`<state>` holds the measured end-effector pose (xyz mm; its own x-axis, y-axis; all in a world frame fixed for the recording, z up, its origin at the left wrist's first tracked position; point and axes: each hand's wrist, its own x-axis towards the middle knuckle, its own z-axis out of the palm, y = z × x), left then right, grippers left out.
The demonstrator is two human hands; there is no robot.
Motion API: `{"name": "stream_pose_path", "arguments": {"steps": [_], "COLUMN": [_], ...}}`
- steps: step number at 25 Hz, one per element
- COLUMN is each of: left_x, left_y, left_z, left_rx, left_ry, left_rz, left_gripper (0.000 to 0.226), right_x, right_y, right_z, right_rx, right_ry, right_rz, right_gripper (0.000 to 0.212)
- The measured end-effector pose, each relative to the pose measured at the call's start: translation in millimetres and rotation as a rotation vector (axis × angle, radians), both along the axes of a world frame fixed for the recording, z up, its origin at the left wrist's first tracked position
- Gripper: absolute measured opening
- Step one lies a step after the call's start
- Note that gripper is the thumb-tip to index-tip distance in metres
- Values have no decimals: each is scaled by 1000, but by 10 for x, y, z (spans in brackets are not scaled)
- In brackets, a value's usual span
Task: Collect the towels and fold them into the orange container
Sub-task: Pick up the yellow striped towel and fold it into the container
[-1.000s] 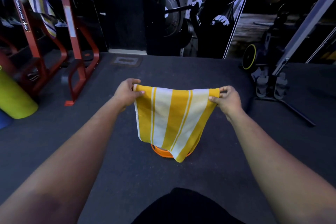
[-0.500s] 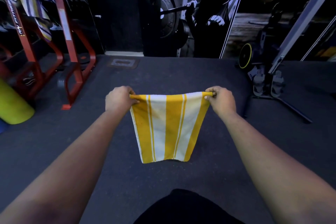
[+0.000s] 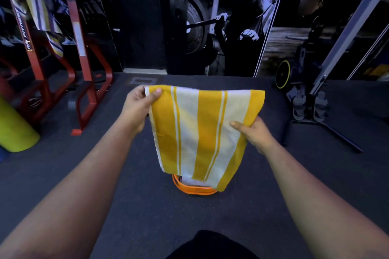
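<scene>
I hold a yellow and white striped towel (image 3: pixel 202 132) up in front of me, above the floor. My left hand (image 3: pixel 139 109) pinches its top left corner. My right hand (image 3: pixel 255 132) grips its right edge, lower down, about halfway along that side. The towel hangs over the orange container (image 3: pixel 194 189), which stands on the dark floor mat; only its near rim shows, with something white inside it. Another striped towel (image 3: pixel 42 12) hangs on the red rack at the far left.
A red metal rack (image 3: pixel 84 65) stands on the left, with a lime green roll (image 3: pixel 14 130) beside it. A stand with dark legs (image 3: pixel 322 124) and a yellow-rimmed wheel (image 3: pixel 283 73) are on the right. A dark wall with a gym mural closes the back.
My right hand has slid from the towel's top right corner down its right edge. The towel has risen and the orange container's rim shows below it again.
</scene>
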<state>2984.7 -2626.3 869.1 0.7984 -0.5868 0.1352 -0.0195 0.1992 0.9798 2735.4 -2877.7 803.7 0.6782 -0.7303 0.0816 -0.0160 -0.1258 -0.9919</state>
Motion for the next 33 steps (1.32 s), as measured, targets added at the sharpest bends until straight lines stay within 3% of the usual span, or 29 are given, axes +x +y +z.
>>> {"name": "stream_pose_path", "arguments": {"steps": [2, 4, 6, 8, 11, 12, 14, 16, 18, 22, 26, 30, 31, 33], "left_x": [48, 34, -70, -55, -28, 1, 23, 8, 32, 30, 27, 59, 64, 58], "left_y": [-36, 102, 257, 216, 83, 90, 223, 343, 288, 121, 205, 117, 110, 138], "left_z": [47, -272, -606, -612, -328, -315, -520, -814, -899, -837, -1081, -886, -844, -828], "left_rx": [-89, 147, 370, 293, 45, 23, 194, 384, 398, 150, 431, 179, 116, 168], "left_ry": [77, 13, -58, -8, 143, 199, 173, 78, 66, 231, 86, 203, 226, 129], "left_rz": [23, -59, -166, -131, -67, -67, -72, -103, -18, 73, 52, 112, 70, 35], "left_gripper": [29, 47, 36, 25, 21, 28, 40, 30, 19, 39, 47, 48, 50, 54], "right_x": [63, 122, 126, 74, -74, -106, -96, -44, 11, 35, -5, -139, -146, -114], "right_y": [53, 56, 17, -40, -46, -24, 8, 23, 19, 32, -56, -63, -56, -74], "right_z": [-41, 70, 198, 224, -65, -148, -214, -172, -182, -289, -136, -208, -233, -263], "right_rx": [16, 73, 97, 210, 265, 226, 177, 167, 129, 184, 296, 164, 134, 90], "right_ry": [19, -66, -133, -142, 121, 191, 153, 72, 82, -15, -206, 72, 103, 64], "right_rz": [2, -28, -46, -10, 221, 266, 198, 46, -105, -223, -166, 55, 29, -76], "right_gripper": [29, 25, 27, 38, 69, 62, 27, 7, 16, 25, 34, 69, 70, 64]}}
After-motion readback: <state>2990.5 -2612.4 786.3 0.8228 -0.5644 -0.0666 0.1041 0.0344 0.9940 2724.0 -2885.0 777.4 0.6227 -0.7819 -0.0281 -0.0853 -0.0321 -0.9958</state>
